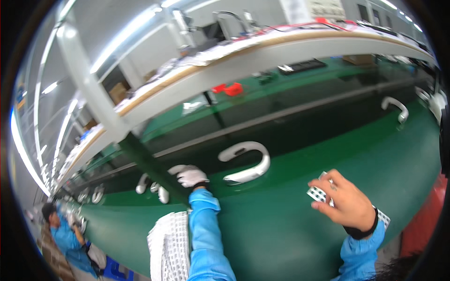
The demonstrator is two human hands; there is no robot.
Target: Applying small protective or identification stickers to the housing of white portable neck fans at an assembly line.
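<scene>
White curved piece (pixel 174 169) under my left hand (pixel 193 177): it lies on the green tabletop (pixel 281 225), just right of a dark green post (pixel 152 166), and only its rounded end shows past my glove. That hand wears a white glove, its fingers bent and lowered over the piece; I cannot tell whether they grip it or only touch it, nor how wide they are spread. My right hand (pixel 347 199) is bare, raised over the tabletop, with thumb and fingers drawn together on a small label sheet (pixel 317 193), white with dark squares. I wear black bands at both wrists, below blue sleeves (pixel 206 234).

Between my hands, a little farther off, a large white C-shaped part (pixel 262 164) lies apart from both, its opening toward my left. Another white curved part (pixel 401 110) lies far to my right. On the other side of the post I see more white parts (pixel 163 195). Close to my left forearm, on its left side, there is a pile of white sheets (pixel 169 243) printed with rows of dark marks.

Across the tabletop runs a pale rail (pixel 281 112); beyond it are red plastic pieces (pixel 233 89) and a black tray (pixel 302 67), beneath a raised shelf (pixel 281 49). Down to my left, a co-worker (pixel 68 239) in blue sits by the tabletop, near a blue stool (pixel 116 270).
</scene>
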